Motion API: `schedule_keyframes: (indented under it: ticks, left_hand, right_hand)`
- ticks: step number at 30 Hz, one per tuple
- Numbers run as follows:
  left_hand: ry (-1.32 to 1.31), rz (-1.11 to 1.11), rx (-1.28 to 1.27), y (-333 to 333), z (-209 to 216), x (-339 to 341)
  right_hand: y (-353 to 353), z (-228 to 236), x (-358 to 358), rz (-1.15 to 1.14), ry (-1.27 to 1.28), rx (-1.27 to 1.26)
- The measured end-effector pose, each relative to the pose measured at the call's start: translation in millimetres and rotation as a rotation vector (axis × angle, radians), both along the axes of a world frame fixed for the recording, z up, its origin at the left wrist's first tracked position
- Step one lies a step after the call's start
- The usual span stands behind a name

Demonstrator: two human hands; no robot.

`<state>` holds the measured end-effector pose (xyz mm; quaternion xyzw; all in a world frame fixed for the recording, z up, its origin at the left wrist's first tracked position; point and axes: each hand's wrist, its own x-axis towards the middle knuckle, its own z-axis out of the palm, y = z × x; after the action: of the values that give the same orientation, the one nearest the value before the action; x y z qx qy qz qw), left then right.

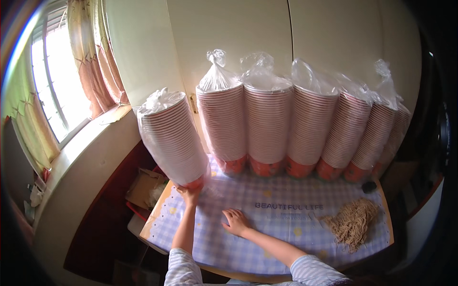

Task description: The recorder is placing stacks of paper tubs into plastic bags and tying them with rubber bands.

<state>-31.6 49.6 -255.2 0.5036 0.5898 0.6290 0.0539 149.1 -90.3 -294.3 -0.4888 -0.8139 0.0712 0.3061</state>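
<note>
stacks of paper bowls in clear plastic bags (286, 128) stood in a row at the back of the surface (267, 238), against the pale cupboard doors (229, 33). left hand (191, 194) gripped the bottom of one tilted bagged stack (172, 140), which leaned to the left near the surface's left corner. right hand (235, 221) lay open, palm down, on the checked cloth. a bundle of tan string (352, 223) lay at the right, well apart from both hands.

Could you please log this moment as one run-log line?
left hand: gripping base of tilted bagged cup stack | right hand: flat on checked tablecloth | string bundle: right
</note>
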Motion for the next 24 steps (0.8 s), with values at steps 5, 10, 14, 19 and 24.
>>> schedule_keyframes:
  ticks: [5, 10, 14, 19, 24]
  left_hand:
    - [-0.039, 0.04, -0.089, 48, -4, 16]
    - [-0.001, 0.203, -0.194, 91, -9, 28]
    - [-0.036, 0.178, -0.366, 100, 8, 56]
    - [0.017, 0.252, -0.327, 113, -2, 43]
    - [0.027, 0.126, -0.341, 94, 9, 46]
  right_hand:
    - [-2, 0, 2, -0.023, -0.015, -0.006]
    - [-4, 11, -1, -0.003, -0.077, -0.082]
    - [-3, 13, 3, -0.033, -0.119, -0.099]
    - [-5, 18, -4, -0.018, -0.137, -0.117]
    - [-4, 21, -1, -0.041, -0.15, -0.14]
